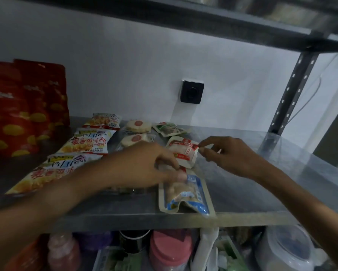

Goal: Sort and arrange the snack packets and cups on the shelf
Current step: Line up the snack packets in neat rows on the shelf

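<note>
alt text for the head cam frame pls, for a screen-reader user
Two bare hands reach over a metal shelf of snack packets: the right hand pinches a red-and-white packet, the left hand fingers a blue-and-white packet at the shelf's front edge. Yellow chip packets lie in a row at left, red bags standing behind.

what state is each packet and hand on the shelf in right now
left hand: fingers curled on the top edge of the blue packet
blue packet: flat at the shelf's front edge
right hand: pinching a corner of the red-and-white packet
red-and-white packet: lying flat, sealed
green packet: flat, untouched
yellow snack packets: three in a row, flat
red bags: standing upright
</note>
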